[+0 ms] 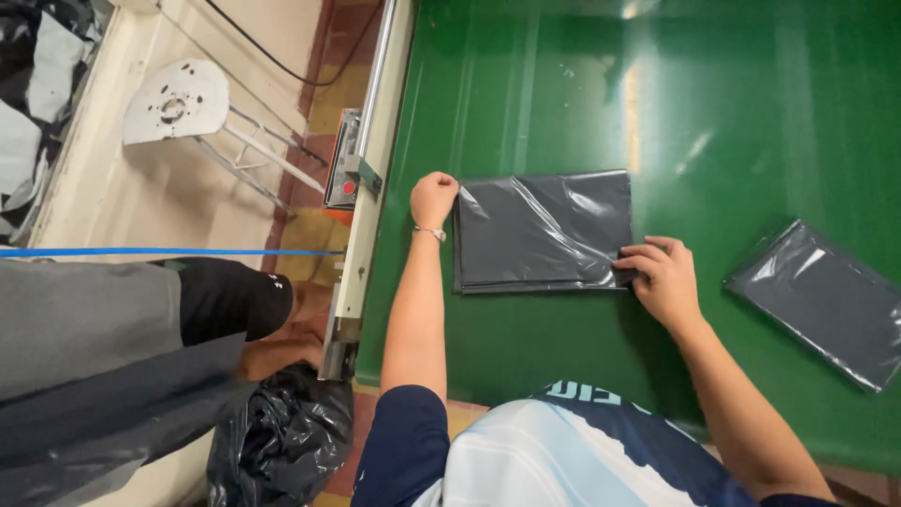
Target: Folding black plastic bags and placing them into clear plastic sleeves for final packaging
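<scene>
My left hand [433, 198], curled into a loose fist, presses the upper-left corner of a folded stack of dark grey plastic bags [542, 231] on the green table [563, 84], while my right hand [663, 278] pinches the stack's lower-right corner between thumb and bent fingers. The stack lies flat at the centre of the tabletop, its left edge squared up under my left knuckles and its bottom edge showing several layers. I count two grey bundles on the table: the one under my hands, and a second, wrapped packet [826, 302] lying askew at about three o'clock, well apart from the first. Bare green surface opens wide toward twelve o'clock and between the two bundles. At nine o'clock the table ends at a long metal rail [368, 178] carrying a small box with a red button [343, 171], just beside my left wrist. Beyond the rail, at about ten o'clock, stands one white metal stool [178, 101] on the pale floor. At seven o'clock another person's hand [280, 352] rests near the rail's end, above a crumpled black plastic bag [280, 441]; what is inside that bag cannot be made out. A thin blue line [169, 252] runs across the left side.
</scene>
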